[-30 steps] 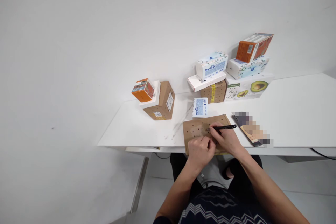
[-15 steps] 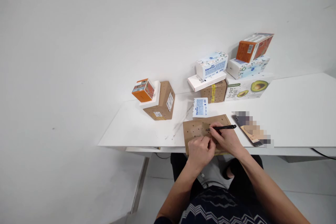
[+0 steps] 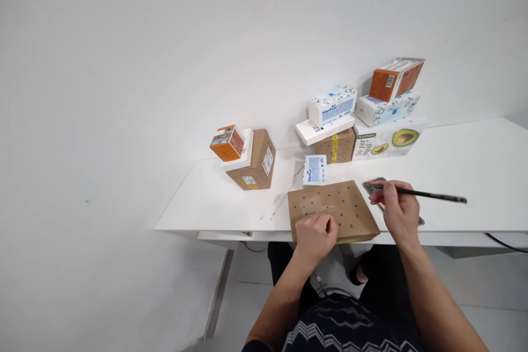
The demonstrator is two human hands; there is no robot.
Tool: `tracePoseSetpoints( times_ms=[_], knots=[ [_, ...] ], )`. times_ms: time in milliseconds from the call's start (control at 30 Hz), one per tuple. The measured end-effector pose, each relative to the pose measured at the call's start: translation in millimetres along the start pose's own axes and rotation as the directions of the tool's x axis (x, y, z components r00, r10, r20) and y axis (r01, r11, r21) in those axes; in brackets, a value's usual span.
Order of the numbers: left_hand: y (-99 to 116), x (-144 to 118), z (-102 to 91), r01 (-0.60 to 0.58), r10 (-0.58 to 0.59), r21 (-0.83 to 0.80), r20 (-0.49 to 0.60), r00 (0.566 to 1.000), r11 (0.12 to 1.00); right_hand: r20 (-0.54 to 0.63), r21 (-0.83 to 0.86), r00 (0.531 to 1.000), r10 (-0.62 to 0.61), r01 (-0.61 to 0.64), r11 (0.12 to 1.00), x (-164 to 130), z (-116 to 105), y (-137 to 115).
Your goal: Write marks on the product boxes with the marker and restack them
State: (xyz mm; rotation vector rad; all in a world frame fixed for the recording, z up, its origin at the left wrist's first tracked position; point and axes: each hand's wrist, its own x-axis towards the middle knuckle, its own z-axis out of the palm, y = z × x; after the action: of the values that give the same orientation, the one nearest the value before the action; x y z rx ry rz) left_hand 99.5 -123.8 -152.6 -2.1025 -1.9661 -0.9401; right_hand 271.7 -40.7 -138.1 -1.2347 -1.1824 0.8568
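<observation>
While left hand (image 3: pixel 315 236) pins cardboard sheet (image 3: pixel 332 210); right hand (image 3: pixel 398 210) grips pen (image 3: pixel 429 195).

The light around me is bright, even and soft, with no glare on the white table (image 3: pixel 462 165). Only faint shadows lie behind the boxes at its far edge, and it is darker under its front edge. The view is wide and bends at the edges. The pen (image 3: pixel 429 194) in my right hand (image 3: pixel 398 210) looks slightly blurred.
</observation>
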Motion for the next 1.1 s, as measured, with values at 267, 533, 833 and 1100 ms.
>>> tracePoseSetpoints(
  times_ms=[267,533,833,1100],
  knots=[
    [0,-1,1.7,-0.010,0.010,0.001,-0.037,0.999,1.000,0.379,-0.851,0.884,0.273,0.217,0.478,24,-15,62],
    [-1,-2,3.3,-0.017,0.017,0.002,-0.058,0.998,1.000,0.384,-0.871,0.862,0.331,0.219,0.440,17,-10,72],
    [0,0,2.6,-0.047,0.050,0.047,-0.079,0.996,0.998,0.064,-0.960,0.987,0.148,0.020,0.280,18,-32,90],
    [3,-1,2.4,-0.090,0.105,0.120,-0.128,0.986,0.989,0.085,-0.924,0.966,0.242,-0.014,0.381,24,-39,84]
  ],
)
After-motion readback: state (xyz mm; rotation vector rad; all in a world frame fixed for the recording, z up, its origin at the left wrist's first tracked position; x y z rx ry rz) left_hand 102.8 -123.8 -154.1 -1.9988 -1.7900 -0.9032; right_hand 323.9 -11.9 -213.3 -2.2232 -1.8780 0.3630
